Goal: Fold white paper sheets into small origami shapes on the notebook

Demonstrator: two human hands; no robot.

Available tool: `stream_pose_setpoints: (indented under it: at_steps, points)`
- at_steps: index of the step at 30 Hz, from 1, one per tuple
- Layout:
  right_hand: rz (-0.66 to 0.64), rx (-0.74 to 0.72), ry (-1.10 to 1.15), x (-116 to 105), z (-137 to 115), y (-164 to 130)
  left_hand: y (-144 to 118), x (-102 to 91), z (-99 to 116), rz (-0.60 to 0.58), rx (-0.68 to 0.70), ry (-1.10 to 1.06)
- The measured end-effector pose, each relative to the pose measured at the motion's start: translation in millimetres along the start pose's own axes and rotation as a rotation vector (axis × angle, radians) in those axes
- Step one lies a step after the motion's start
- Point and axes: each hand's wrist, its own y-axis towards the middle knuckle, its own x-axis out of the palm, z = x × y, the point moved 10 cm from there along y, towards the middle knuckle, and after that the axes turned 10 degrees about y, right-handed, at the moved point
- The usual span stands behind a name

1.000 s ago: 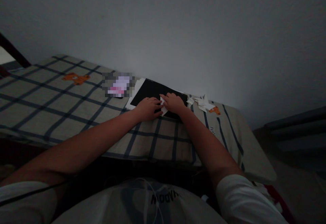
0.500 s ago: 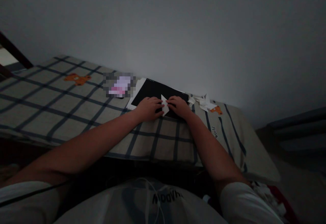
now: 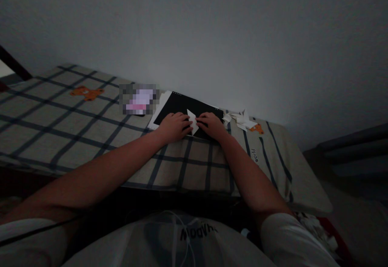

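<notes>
A small white folded paper (image 3: 192, 123) with pointed ends stands between my hands, above a black sheet (image 3: 184, 107). My left hand (image 3: 173, 127) grips its left side, fingers closed against the paper. From the other side, the fingertips of my right hand (image 3: 212, 125) pinch its right edge. The thumbs are partly hidden, and the folds are too small to make out fully. Under the black sheet, white sheets (image 3: 159, 110) stick out at the left.
Several folded white paper pieces (image 3: 242, 119) lie to the right by the wall. A phone (image 3: 141, 100), blurred by pixelation, is at the left. The checked cloth (image 3: 121, 141) covers the table, whose front edge runs close to my body.
My hands and the folded paper appear slightly further left, while the whole view has shifted a little. Both hands keep hold of the paper.
</notes>
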Motion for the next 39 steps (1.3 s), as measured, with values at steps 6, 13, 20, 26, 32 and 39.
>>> stream_pose_setpoints:
  at_steps: [6,13,20,26,32,39]
  points:
    - [-0.043,-0.047,0.009,2.2,2.2,-0.9,-0.2,1.6,-0.1,0.001,0.003,-0.006]
    - [-0.087,-0.029,0.015,5.1,2.9,-3.4,-1.0,1.7,0.0,0.004,-0.003,0.009]
    - [-0.109,0.006,0.002,5.1,-3.2,-5.8,-1.4,2.4,-0.6,-0.018,-0.005,-0.026]
    - [-0.093,0.036,0.030,0.9,-9.8,-5.1,-1.0,1.4,-1.0,-0.020,-0.012,-0.038]
    - [-0.076,0.052,0.006,-1.2,-9.5,-4.3,-1.4,-1.0,-0.5,-0.026,-0.014,-0.045]
    - [-0.036,0.144,-0.108,1.2,-4.7,1.0,-1.3,-0.3,3.8,-0.021,0.038,-0.024]
